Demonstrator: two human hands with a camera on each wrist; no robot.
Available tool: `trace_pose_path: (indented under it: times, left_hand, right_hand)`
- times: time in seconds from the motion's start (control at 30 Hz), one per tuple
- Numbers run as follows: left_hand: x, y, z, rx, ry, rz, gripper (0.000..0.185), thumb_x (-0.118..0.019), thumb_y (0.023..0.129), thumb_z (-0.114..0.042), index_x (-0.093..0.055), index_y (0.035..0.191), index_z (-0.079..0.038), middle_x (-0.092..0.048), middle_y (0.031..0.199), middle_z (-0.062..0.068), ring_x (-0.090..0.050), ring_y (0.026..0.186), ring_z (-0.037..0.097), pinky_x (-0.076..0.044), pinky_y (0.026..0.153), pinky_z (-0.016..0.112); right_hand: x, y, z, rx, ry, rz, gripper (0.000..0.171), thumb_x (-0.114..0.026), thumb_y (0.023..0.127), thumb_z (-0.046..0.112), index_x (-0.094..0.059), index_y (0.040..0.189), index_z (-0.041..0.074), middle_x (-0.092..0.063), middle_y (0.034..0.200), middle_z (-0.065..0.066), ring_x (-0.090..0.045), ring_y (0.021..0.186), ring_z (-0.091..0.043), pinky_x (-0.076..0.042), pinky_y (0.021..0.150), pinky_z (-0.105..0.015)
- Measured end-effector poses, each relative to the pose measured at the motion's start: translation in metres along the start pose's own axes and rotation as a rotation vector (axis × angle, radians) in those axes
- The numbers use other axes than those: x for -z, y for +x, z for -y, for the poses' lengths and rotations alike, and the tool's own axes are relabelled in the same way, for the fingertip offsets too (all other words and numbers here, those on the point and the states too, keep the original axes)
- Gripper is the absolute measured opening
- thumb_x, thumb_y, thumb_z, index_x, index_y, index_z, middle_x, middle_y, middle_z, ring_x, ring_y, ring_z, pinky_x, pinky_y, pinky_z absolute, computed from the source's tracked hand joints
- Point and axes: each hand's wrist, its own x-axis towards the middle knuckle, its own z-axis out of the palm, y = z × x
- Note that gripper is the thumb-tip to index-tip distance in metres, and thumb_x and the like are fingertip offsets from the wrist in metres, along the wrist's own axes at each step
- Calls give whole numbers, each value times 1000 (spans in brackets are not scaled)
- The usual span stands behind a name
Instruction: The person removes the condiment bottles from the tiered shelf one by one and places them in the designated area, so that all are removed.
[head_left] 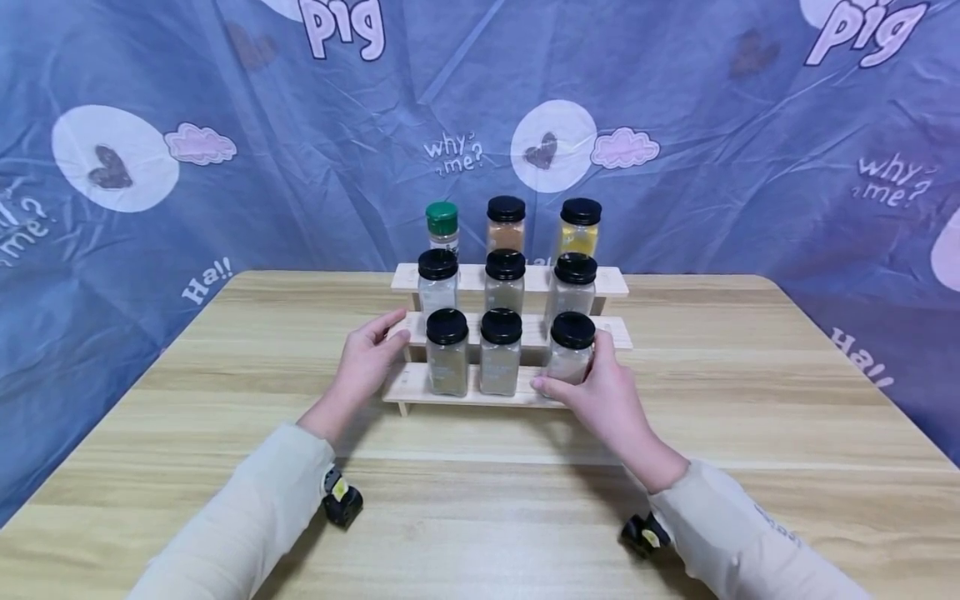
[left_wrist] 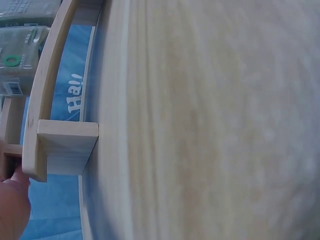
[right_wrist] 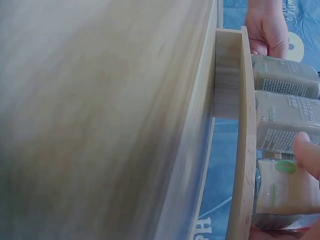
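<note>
A three-step wooden rack (head_left: 615, 283) of nine spice jars is seen near the tabletop's (head_left: 787, 400) far edge, about midway between its side edges. At the rack's left end, the left hand (head_left: 365, 364) is laid against the middle step, fingers held together and thumb reaching along the step's front; nothing is pinched. On the lowest step, the left jar (head_left: 447, 352) and middle jar (head_left: 500, 352) stand untouched. The right jar (head_left: 570, 348) on that step is clasped by the right hand (head_left: 609, 400), thumb curled across its front and fingers wrapped round its far side.

The step in hand is judged to be the seating or lifting of that jar while the rack is steadied. A straight lift would be called for next, since the middle jar stands just beside it and the second step rises close behind. Open tabletop is left on both sides and toward the near edge; little room is left behind the rack before the backdrop (head_left: 112, 250).
</note>
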Motion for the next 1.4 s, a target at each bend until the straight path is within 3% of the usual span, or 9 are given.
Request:
trace_pose_path:
  times: [0.17, 0.43, 0.67, 0.97, 1.23, 1.4]
  left_hand:
    - [-2, 0, 0, 19, -20, -22, 44, -56, 91, -12, -47, 134, -3, -43, 141, 10, -40, 126, 17, -36, 103, 28]
    - [-1, -1, 4, 47, -72, -61, 45, -56, 91, -11, -47, 134, -4, -44, 140, 8, -47, 112, 15, -42, 77, 7]
    - [-1, -2, 6, 26, -72, -60, 44, -57, 91, -11, -48, 134, -5, -42, 141, 7, -44, 119, 12, -41, 82, 6]
    - [-5, -3, 5, 37, -102, -65, 44, -57, 91, -12, -48, 134, -6, -43, 141, 5, -50, 95, -3, -44, 77, 8]
    - [-5, -3, 6, 32, -111, -70, 44, -56, 91, -11, -48, 133, -5, -42, 142, 6, -48, 112, 8, -43, 80, 7]
    - [-5, -2, 7, 43, -122, -61, 44, -56, 91, -10, -47, 134, -5, -42, 141, 5, -51, 104, 1, -45, 79, 8]
  right_hand:
    - [0, 1, 0, 12, -16, -15, 77, -82, 67, 33, -36, 123, 5, -64, 101, -19, -61, 92, -33, -46, 74, -44]
    - [-4, 4, 2, 29, -10, -28, 76, -83, 66, 31, -38, 121, 6, -64, 101, -18, -61, 92, -33, -47, 74, -43]
    - [-3, 3, 1, 15, -3, -18, 76, -82, 67, 31, -37, 123, 6, -64, 101, -18, -61, 93, -32, -47, 76, -43]
    - [1, 1, 0, 27, -4, -41, 75, -83, 65, 30, -39, 121, 5, -65, 101, -17, -62, 92, -32, -47, 76, -44]
    - [3, -1, 1, 25, -37, -39, 74, -84, 63, 35, -42, 117, 6, -66, 97, -15, -62, 85, -29, -47, 68, -40]
    - [6, -3, 2, 29, -41, -57, 74, -84, 62, 36, -43, 116, 7, -66, 96, -15, -62, 82, -28, -46, 64, -37]
